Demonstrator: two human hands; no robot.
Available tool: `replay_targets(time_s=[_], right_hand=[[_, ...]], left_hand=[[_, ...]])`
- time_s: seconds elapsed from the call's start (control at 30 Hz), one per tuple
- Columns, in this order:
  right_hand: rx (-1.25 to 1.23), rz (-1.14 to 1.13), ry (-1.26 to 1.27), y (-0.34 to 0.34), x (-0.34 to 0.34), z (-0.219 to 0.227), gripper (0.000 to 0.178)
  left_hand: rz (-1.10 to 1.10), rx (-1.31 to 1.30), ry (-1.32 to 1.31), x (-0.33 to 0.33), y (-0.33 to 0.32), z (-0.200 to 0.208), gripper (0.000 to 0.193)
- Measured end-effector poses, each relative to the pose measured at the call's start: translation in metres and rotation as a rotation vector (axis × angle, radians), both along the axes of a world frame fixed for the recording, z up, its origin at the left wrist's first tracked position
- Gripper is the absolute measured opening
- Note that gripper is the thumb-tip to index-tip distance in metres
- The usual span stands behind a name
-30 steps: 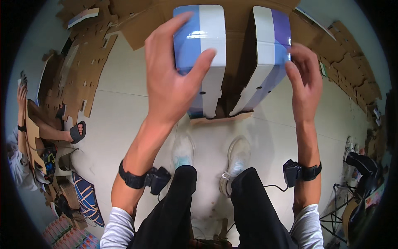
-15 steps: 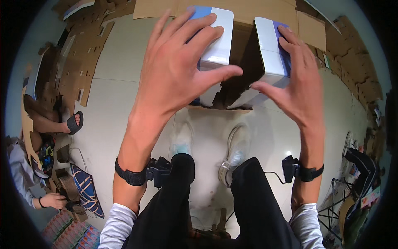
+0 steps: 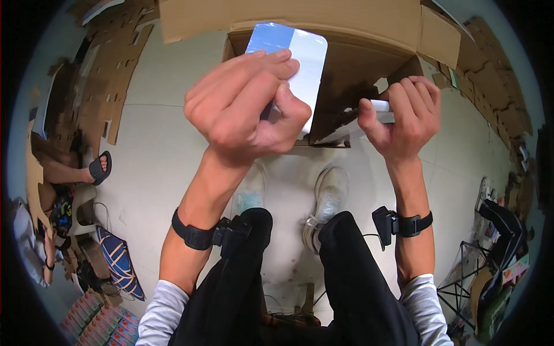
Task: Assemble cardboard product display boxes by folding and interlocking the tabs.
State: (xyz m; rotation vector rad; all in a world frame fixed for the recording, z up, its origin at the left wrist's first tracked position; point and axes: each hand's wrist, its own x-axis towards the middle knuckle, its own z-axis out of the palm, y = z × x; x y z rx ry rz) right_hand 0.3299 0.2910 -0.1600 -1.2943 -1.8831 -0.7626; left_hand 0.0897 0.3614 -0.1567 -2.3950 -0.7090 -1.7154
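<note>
Over an open cardboard box (image 3: 352, 57), my left hand (image 3: 248, 109) is curled against a blue-and-white piece with rounded corners (image 3: 309, 63). Its fingertips and thumb press on the near face, and the lower part of the piece is hidden behind the hand. On the right, my right hand (image 3: 407, 118) is closed round a white-edged piece (image 3: 381, 106), thumb at the left and fingers curled over the far side. A pale slanted side of that piece runs down toward the box's near edge. Most of it is covered by the fingers.
Wide cardboard flaps (image 3: 288, 14) spread beyond the box. My shoes (image 3: 332, 187) stand just on the near side of it. Another person's sandalled foot (image 3: 100, 167) is at the left, near a blue patterned bag (image 3: 119, 262). Stacked small packages (image 3: 95, 320) lie lower left; cardboard (image 3: 490, 81) lines the right.
Both hands went from spread fingers to curled grips. The right piece dropped lower and its purple part is out of sight. The left piece tilted, and more of the box's inside shows.
</note>
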Motion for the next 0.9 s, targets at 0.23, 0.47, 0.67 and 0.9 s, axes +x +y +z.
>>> replay_targets(time_s=[0.23, 0.47, 0.67, 0.9], right_hand=[[-0.075, 0.057, 0.227, -0.005, 0.001, -0.006, 0.036], [0.006, 0.271, 1.344, -0.016, 0.072, -0.022, 0.035], [-0.223, 0.267, 1.906, 0.000, 0.078, -0.012, 0.045], [-0.513, 0.431, 1.569, 0.003, 0.040, 0.027, 0.058]], left_hand=[[0.156, 0.067, 0.178, -0.003, -0.021, -0.008, 0.020], [0.258, -0.272, -0.254, -0.025, -0.018, -0.015, 0.009], [-0.179, -1.060, -0.954, -0.052, 0.025, 0.002, 0.045], [-0.068, -1.192, -0.268, -0.030, 0.012, 0.021, 0.086]])
